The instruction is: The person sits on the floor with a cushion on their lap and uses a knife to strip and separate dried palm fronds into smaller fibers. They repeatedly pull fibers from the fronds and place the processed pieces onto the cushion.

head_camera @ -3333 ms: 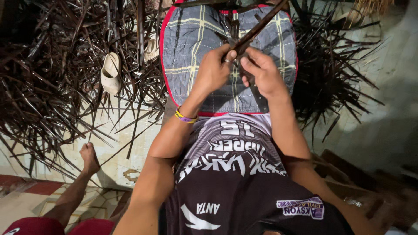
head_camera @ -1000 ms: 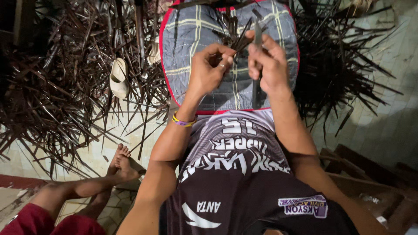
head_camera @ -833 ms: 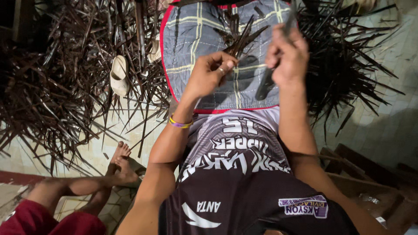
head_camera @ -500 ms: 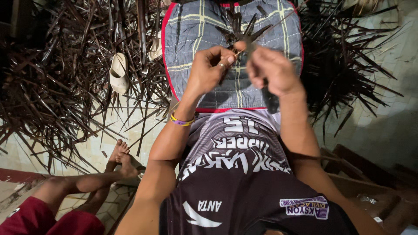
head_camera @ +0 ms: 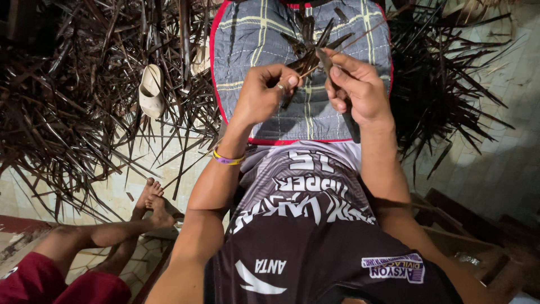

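Tiled floor (head_camera: 495, 163), heaped with dark dried leaf strips (head_camera: 62, 112); a pale sandal (head_camera: 151, 90) lies among them at left. Another person's bare feet (head_camera: 151, 200) rest lower left. Left hand (head_camera: 261, 95), purple wristband (head_camera: 226, 160), is curled nearly closed, thumb and forefinger pinching a thin leaf midrib (head_camera: 315, 65). Right hand (head_camera: 357, 87) is closed round a knife (head_camera: 337, 90), blade against the midrib, handle pointing down toward the body. Midrib runs diagonally, lower left to upper right, above a checked lap cloth (head_camera: 247, 39) with loose strips on it.
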